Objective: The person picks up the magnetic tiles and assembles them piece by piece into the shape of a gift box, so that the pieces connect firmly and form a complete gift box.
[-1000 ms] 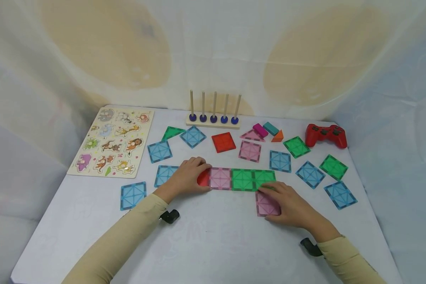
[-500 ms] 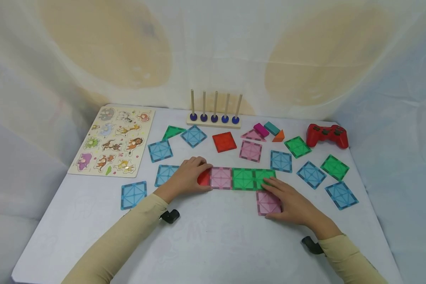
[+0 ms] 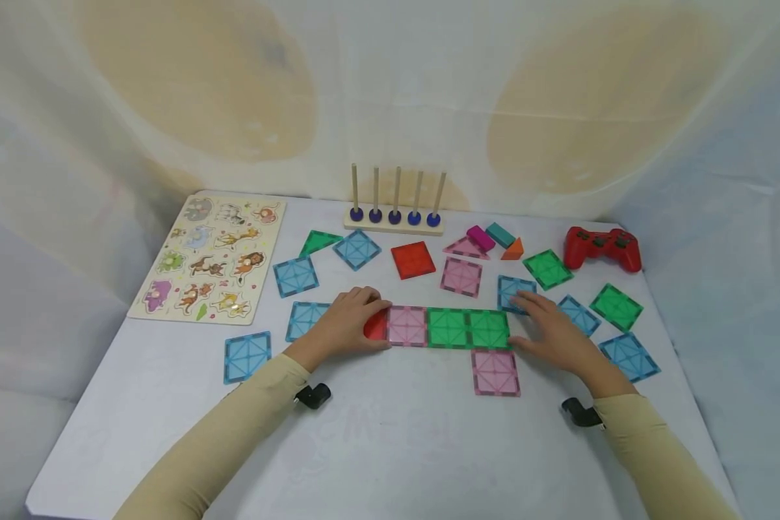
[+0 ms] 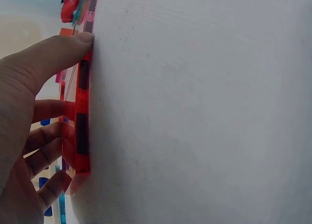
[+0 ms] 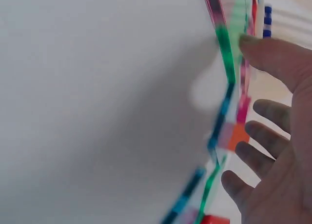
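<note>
My left hand (image 3: 346,325) grips a red square magnetic tile (image 3: 377,325), its thumb at the near edge and fingers toward the far edge; the hand hides much of this tile. To the right the row continues with a pink tile (image 3: 406,326) and two green tiles (image 3: 490,329), edge to edge. A second pink tile (image 3: 496,373) lies against the near edge of the right-hand green one. My right hand (image 3: 549,336) is spread with nothing in it, its fingertips overlapping a blue tile (image 3: 510,286) and its thumb by the row's right end.
Loose blue, green, red and pink tiles lie around the row. At the back stands a peg rack (image 3: 393,222) with blue beads, near small blocks (image 3: 480,238). A red game controller (image 3: 602,248) sits back right, an animal puzzle board (image 3: 208,260) back left.
My right hand has let go of the lower pink tile and moved up and right toward the blue tile. That pink tile stays under the green one; my left hand keeps its place.
</note>
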`<control>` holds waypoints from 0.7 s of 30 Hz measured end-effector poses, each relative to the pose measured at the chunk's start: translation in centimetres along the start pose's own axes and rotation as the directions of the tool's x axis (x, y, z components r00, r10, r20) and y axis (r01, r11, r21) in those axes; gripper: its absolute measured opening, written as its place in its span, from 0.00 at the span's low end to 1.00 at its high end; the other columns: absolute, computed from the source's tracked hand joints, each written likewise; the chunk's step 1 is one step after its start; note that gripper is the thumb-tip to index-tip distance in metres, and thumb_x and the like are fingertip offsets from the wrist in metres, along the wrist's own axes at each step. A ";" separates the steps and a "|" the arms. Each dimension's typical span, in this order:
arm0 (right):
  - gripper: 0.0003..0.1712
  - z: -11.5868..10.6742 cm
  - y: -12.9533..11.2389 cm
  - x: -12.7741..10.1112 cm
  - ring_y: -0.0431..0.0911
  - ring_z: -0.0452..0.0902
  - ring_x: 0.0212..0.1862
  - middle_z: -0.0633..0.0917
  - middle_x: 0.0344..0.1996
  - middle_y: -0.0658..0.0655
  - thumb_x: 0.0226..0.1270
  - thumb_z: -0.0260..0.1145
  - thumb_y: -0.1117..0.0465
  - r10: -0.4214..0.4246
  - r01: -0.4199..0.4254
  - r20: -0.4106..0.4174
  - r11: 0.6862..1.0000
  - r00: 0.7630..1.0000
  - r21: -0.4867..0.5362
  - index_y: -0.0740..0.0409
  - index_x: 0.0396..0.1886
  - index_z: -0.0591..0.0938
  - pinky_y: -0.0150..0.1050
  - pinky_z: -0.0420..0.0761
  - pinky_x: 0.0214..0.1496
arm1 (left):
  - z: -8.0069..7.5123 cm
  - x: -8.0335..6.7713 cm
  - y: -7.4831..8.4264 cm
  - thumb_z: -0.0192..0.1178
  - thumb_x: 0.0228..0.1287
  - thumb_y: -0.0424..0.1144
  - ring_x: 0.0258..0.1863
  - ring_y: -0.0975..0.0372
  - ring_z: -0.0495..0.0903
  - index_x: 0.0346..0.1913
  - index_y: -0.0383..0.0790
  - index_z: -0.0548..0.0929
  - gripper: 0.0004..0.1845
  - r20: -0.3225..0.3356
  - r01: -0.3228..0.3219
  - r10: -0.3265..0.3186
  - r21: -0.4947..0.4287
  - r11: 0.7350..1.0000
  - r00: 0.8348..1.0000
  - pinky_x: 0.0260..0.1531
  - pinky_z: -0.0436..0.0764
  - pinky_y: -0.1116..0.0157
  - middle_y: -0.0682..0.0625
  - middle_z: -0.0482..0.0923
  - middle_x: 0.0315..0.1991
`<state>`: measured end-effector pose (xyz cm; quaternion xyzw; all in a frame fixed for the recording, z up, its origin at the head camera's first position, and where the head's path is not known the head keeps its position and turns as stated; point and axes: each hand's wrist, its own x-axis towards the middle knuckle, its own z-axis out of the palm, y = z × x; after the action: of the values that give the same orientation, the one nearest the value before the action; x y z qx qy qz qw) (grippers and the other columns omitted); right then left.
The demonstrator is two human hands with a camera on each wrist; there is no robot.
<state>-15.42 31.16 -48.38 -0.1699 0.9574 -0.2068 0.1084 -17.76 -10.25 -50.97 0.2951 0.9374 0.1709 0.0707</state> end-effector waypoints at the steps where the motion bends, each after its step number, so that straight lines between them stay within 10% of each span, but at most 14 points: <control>1: 0.47 -0.4 0.4 0.5 0.69 0.52 0.75 0.58 0.76 0.68 0.65 0.75 0.53 0.008 -0.008 0.001 1.000 1.000 0.009 0.61 0.77 0.63 0.71 0.64 0.68 | 0.0 0.0 0.0 0.72 0.55 0.62 0.62 0.58 0.67 0.70 0.52 0.75 0.41 0.000 0.000 0.000 -0.001 1.000 1.000 0.61 0.73 0.57 0.50 0.71 0.62; 21: 0.46 -2.5 2.3 4.6 0.70 0.57 0.71 0.64 0.72 0.72 0.65 0.74 0.52 0.083 -0.080 0.078 0.996 0.993 -0.046 0.59 0.77 0.65 0.70 0.67 0.66 | 0.1 0.0 0.0 0.74 0.54 0.61 0.62 0.59 0.67 0.70 0.52 0.75 0.41 -0.006 0.013 -0.013 -0.005 1.000 1.000 0.62 0.73 0.57 0.51 0.71 0.62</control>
<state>-21.00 32.28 -47.77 -0.1411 0.9627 -0.1746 0.1512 -17.71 -10.19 -51.08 0.2884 0.9391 0.1736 0.0695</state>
